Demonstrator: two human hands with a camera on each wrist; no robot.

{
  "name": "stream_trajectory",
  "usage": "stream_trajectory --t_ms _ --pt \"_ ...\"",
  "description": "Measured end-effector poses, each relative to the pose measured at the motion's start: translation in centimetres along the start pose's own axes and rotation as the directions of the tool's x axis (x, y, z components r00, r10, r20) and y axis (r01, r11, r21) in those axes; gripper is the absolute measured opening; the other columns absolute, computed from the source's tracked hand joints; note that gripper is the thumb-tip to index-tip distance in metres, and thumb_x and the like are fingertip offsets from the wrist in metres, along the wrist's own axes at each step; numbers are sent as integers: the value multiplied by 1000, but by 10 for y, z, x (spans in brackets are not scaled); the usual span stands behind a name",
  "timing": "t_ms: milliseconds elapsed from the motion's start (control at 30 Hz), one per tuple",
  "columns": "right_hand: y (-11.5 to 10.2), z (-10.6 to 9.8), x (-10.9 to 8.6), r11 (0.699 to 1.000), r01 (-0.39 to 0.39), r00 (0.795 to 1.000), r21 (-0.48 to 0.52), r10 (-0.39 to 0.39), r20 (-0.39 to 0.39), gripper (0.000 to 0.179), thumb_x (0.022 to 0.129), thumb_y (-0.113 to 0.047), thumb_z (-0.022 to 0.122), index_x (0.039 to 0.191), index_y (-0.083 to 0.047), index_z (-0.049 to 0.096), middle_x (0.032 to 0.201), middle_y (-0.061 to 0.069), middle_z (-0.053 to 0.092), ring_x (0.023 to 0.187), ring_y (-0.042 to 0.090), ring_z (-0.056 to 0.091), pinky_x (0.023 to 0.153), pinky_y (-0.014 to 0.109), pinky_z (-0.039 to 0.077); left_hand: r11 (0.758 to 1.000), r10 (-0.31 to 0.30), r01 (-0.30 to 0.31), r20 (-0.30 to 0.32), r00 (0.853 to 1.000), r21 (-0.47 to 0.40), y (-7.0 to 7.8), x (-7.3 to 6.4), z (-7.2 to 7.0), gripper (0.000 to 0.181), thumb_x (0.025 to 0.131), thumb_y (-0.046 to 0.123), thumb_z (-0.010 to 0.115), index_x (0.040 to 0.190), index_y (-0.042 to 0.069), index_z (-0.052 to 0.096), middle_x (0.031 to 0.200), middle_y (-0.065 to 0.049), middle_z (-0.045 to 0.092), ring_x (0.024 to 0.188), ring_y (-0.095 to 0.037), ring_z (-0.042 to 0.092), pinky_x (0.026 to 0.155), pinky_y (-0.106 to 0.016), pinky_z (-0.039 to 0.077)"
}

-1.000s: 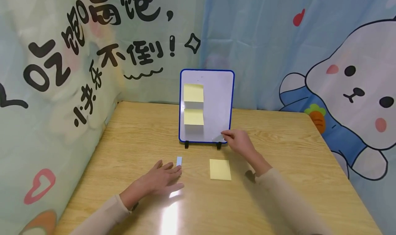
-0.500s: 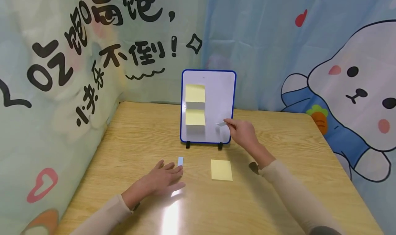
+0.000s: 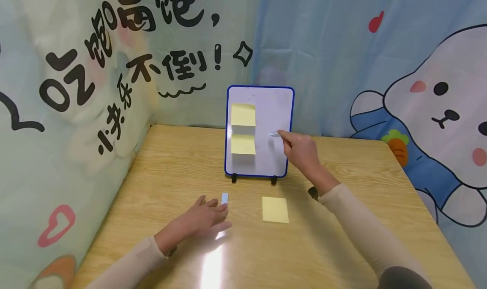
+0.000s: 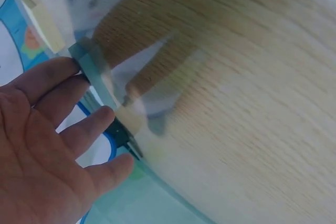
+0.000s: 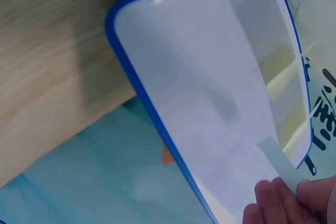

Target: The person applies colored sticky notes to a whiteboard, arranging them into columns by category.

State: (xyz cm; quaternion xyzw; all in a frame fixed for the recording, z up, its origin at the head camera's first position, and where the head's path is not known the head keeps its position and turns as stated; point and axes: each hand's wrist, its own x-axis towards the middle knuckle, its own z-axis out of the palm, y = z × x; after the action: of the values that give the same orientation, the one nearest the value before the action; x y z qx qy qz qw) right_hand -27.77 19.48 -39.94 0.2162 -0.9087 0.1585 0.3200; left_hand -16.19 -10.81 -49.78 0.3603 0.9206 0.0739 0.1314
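Observation:
My right hand pinches one end of a thin pale strip between thumb and fingers. The strip's free end points left, in front of the right half of a blue-rimmed whiteboard; whether it touches the board, I cannot tell. Two yellow sticky notes, an upper note and a lower note, hang on the board's left half. My left hand is held low over the table, fingers spread and fairly straight. Its fingertips are at the near end of a small light-blue strip, partly covering it.
A third yellow sticky note lies flat on the wooden table in front of the board. The whiteboard leans upright on black feet. A printed curtain hangs behind and along the left side.
My right hand has risen along the board's right side, carrying the pale strip from near the bottom edge to about mid-height. The left hand has stayed by the blue strip.

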Motion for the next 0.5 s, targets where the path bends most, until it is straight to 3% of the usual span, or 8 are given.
stream_trajectory --t_ms 133,367,500 --pt "-2 -1 11 1000 6 998 3 -6 -54 21 88 -6 56 103 -8 71 86 13 72 58 26 64 45 37 47 999 24 -23 -33 999 23 -1 4 -5 61 96 57 19 130 20 53 142 3 45 134 -28 36 107 -61 18" --pt "-3 4 29 999 -14 993 -49 8 -122 21 90 -9 54 102 -9 71 81 13 71 51 26 59 37 35 38 996 79 -75 -106 991 37 -2 7 -11 56 96 55 24 120 21 61 136 2 51 130 -29 41 104 -63 22" --pt "0 8 37 999 -44 987 -30 39 -153 21 91 -9 54 102 -8 71 86 14 72 59 28 64 43 38 45 995 91 -87 -136 987 40 -3 8 -11 54 96 55 27 116 21 63 134 1 53 127 -28 45 103 -63 23"
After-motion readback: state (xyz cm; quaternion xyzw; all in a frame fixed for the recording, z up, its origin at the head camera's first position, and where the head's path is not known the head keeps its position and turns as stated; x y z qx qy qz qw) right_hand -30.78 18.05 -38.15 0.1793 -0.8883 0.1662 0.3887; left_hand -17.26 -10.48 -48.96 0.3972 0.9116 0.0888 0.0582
